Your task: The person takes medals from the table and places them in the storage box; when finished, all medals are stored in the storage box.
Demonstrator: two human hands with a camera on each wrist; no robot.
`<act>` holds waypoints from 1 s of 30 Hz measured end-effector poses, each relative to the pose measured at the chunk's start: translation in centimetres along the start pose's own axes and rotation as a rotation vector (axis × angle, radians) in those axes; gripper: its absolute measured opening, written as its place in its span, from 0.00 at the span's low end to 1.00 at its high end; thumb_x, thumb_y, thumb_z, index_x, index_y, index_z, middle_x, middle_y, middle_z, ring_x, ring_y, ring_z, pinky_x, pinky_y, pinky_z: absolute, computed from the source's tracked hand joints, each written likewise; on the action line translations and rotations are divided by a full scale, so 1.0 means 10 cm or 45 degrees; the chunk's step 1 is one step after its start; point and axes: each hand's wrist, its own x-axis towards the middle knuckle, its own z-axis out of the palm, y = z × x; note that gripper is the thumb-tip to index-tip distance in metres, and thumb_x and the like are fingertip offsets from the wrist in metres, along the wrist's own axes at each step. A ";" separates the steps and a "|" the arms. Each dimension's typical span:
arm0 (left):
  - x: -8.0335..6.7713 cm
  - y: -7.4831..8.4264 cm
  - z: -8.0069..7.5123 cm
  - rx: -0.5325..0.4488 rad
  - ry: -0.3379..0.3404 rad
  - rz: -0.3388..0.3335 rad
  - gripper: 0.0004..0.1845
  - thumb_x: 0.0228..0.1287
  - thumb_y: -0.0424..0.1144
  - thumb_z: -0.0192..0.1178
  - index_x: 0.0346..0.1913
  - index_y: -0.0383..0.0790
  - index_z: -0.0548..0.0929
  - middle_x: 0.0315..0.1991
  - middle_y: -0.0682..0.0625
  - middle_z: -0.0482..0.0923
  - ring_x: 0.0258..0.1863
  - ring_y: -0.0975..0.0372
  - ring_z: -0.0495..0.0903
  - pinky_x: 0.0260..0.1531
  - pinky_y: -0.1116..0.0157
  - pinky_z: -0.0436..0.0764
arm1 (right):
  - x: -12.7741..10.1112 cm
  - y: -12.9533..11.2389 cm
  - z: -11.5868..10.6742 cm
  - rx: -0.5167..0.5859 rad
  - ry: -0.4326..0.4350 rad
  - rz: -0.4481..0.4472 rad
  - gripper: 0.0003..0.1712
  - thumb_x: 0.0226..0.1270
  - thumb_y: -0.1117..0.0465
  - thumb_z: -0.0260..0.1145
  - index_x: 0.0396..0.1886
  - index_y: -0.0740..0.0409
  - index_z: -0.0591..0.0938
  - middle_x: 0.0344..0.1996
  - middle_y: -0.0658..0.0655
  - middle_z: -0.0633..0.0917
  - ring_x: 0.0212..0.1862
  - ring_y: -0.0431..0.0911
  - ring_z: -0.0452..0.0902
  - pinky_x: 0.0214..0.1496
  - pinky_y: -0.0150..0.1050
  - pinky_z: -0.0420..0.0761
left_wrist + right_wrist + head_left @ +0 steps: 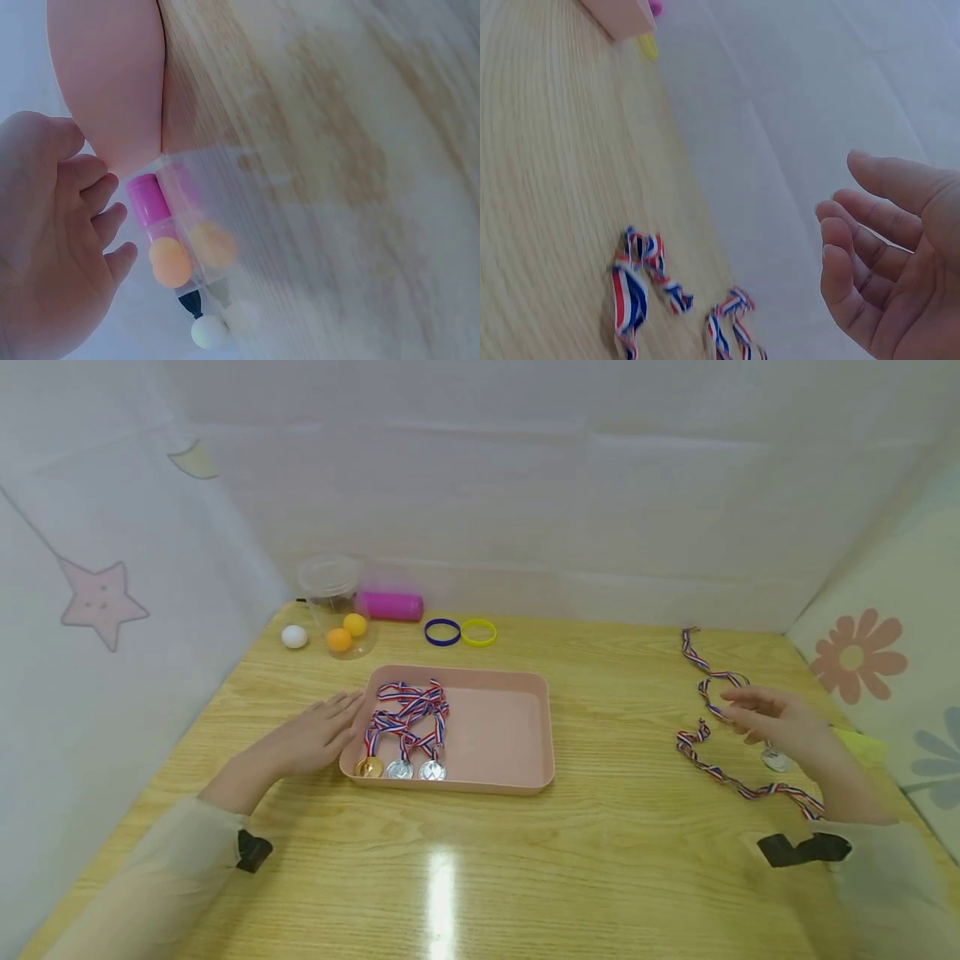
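Observation:
My left hand [318, 735] lies with extended fingers against the left wall of a pink tray [498, 735]. Inside the tray's left half, a gold medal [369, 767] and two silver ones [432, 770] line the near wall, their red, white and blue ribbons [408, 714] bunched behind them. Over on the right, my right hand [783, 727] hovers above another silver medal [776, 758] and its twisted ribbon [693, 652]. Its fingers are loosely bent, with nothing between them in the right wrist view. A second striped ribbon [738, 787] runs nearer me, its end hidden by the forearm.
Behind the tray lie a blue wristband [442, 632] and a yellow wristband [478, 632]. At the back left are a clear plastic cup [330, 578], orange balls [339, 640], a white ball [294, 637] and a magenta cylinder [393, 607]. A yellow item [861, 747] sits at the right edge.

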 end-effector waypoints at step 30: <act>0.01 -0.02 0.03 0.010 0.030 0.028 0.28 0.72 0.40 0.42 0.68 0.25 0.55 0.68 0.34 0.53 0.65 0.39 0.50 0.62 0.43 0.49 | -0.14 0.99 -0.28 -0.476 -0.029 0.459 0.38 0.60 0.41 0.62 0.41 0.78 0.71 0.32 0.64 0.78 0.32 0.53 0.75 0.30 0.42 0.77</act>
